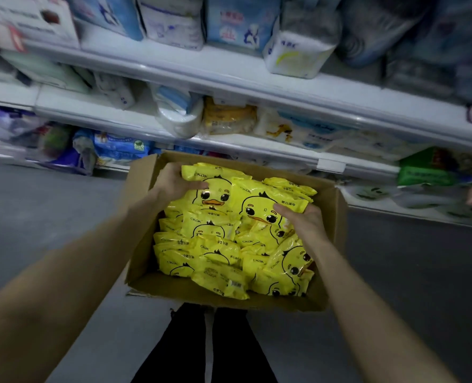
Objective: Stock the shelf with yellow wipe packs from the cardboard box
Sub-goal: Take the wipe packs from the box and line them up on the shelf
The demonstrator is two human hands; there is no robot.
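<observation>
An open cardboard box (337, 217) stands on the floor, filled with several yellow wipe packs (218, 250) printed with a duck face. My left hand (174, 182) grips the left end of the top pack (215, 189) at the box's far side. My right hand (304, 219) grips the right side of a second top pack (257, 205) beside it. On the middle shelf (257, 142) behind the box lie similar yellow packs (229, 114).
White shelves (174, 64) with tissue and paper packs rise behind the box. A paper roll (179, 117) sits left of the shelved yellow packs. Grey floor (49, 217) lies on both sides. My dark-trousered legs (201, 349) are just below the box.
</observation>
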